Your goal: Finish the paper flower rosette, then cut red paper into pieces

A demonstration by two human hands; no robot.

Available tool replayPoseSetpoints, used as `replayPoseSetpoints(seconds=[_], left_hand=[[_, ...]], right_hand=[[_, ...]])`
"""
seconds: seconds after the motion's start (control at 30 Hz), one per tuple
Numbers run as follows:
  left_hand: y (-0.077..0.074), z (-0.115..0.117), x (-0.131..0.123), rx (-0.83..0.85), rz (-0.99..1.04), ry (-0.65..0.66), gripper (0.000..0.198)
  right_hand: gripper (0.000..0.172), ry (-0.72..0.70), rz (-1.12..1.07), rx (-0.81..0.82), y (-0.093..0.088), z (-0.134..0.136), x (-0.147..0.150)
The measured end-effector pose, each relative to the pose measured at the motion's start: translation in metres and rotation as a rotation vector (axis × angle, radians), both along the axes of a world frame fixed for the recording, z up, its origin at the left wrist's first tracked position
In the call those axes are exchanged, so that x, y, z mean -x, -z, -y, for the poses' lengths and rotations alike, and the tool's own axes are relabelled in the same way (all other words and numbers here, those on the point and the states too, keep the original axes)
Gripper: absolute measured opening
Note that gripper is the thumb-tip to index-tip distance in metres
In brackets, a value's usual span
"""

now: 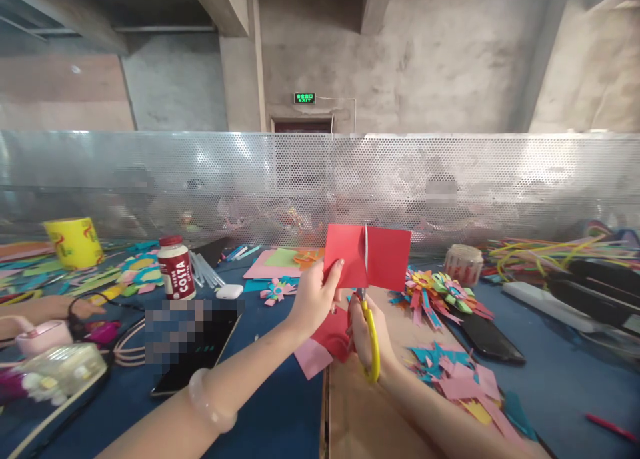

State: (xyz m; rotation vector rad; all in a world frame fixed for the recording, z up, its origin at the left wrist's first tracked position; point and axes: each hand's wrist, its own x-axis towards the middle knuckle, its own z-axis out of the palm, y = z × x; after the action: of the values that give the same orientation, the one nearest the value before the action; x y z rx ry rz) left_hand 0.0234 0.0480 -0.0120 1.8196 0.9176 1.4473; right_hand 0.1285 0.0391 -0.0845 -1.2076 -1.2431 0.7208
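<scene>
My left hand [313, 298] pinches the lower left edge of a red paper sheet [387, 256] and holds it upright above the table. My right hand [367, 336] is closed round yellow-handled scissors [371, 342]. Their blades [366, 249] stand vertically in a slit running up the middle of the sheet. More red and pink paper [320, 352] lies under my hands, on the edge of a brown board [370, 412]. A pale bangle [213, 402] sits on my left wrist.
The blue table [280, 412] holds paper scraps [460, 379], paper flowers [440, 292], a Costa bottle [176, 267], a yellow tape roll [75, 241], a dark tablet [200, 352], a phone [483, 339], a white earbud case [230, 291], coloured strips [540, 249]. A perforated metal screen [320, 179] runs behind. Another person's hand [45, 307] rests at the left.
</scene>
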Motion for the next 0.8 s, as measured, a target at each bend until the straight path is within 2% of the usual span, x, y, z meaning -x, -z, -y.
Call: replayPoseSetpoints(seconds=[0.2, 0.33, 0.47, 0.57, 0.67, 0.8], left_hand=[[0.002, -0.003, 0.000, 0.002, 0.033, -0.032, 0.032], [0.004, -0.008, 0.000, 0.032, 0.074, -0.043, 0.033], [0.007, -0.016, 0.000, 0.110, 0.128, -0.030, 0.029], [0.008, -0.021, 0.002, 0.239, 0.177, -0.040, 0.023], [0.003, -0.025, 0.007, 0.361, 0.207, -0.034, 0.019], [-0.005, -0.034, 0.019, 0.435, 0.205, -0.011, 0.015]], right_hand=[[0.027, 0.002, 0.018, 0.037, -0.007, 0.004, 0.000], [0.031, -0.054, 0.024, 0.138, -0.007, 0.003, 0.000], [0.034, -0.136, -0.077, 0.276, -0.002, 0.003, -0.001], [0.037, -0.200, -0.174, 0.378, -0.002, 0.004, -0.002], [0.039, -0.244, -0.218, 0.481, -0.013, 0.006, -0.006], [0.042, -0.286, -0.316, 0.612, -0.034, 0.009, -0.017]])
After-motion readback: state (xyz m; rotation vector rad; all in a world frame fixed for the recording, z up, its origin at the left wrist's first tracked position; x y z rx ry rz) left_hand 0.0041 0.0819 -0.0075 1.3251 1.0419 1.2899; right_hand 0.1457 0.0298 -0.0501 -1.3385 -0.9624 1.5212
